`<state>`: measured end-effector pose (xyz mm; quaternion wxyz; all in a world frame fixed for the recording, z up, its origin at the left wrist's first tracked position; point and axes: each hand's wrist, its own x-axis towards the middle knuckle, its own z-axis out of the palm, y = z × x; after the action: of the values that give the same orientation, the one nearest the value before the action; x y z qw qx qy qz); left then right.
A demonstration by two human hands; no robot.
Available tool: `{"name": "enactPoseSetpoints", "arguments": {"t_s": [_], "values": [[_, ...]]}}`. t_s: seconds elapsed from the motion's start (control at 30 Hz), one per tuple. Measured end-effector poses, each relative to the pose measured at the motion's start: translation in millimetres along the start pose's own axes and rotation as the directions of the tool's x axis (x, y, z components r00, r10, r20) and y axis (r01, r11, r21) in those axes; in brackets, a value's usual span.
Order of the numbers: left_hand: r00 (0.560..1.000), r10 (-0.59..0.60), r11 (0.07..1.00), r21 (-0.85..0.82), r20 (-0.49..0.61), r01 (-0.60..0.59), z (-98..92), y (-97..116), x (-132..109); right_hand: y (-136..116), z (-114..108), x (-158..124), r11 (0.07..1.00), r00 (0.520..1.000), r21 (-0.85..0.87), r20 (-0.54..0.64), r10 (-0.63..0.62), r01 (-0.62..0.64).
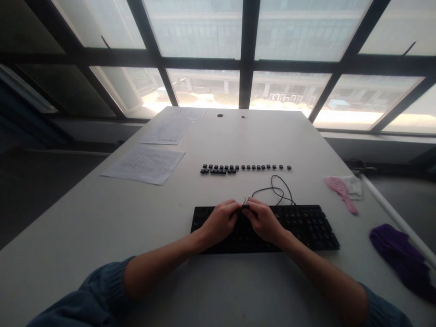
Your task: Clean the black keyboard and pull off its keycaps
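Note:
A black keyboard lies near the table's front edge, with its thin black cable looped behind it. Over its middle, my left hand and my right hand meet at the fingertips, both closed. Between them they pinch a small black keycap. Two thin metal prongs stick up just behind the fingers; what they belong to is partly hidden. Behind the keyboard, loose black keycaps stand in a long row, with a shorter row in front at the left, including one long key.
Sheets of paper lie at the left of the white table. On the right are a pink hairbrush, a white tissue and a purple cloth. Large windows stand beyond the table's far edge.

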<state>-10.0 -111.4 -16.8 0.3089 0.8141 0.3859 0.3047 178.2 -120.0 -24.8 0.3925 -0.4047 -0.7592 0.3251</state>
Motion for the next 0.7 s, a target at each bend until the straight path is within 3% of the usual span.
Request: {"name": "enactPoseSetpoints", "arguments": {"t_s": [0.3, 0.7], "values": [[0.998, 0.034, 0.997, 0.061, 0.059, -0.038, -2.5, 8.3, -1.9, 4.1, 3.0, -7.2, 0.992, 0.996, -0.088, -0.010, -0.092, 0.091], [0.996, 0.055, 0.981, 0.182, 0.069, -0.067, 7.4, -5.1, -2.8, 3.5, 2.6, -8.8, 0.986, 0.988, -0.067, -0.008, -0.154, 0.153]]}}
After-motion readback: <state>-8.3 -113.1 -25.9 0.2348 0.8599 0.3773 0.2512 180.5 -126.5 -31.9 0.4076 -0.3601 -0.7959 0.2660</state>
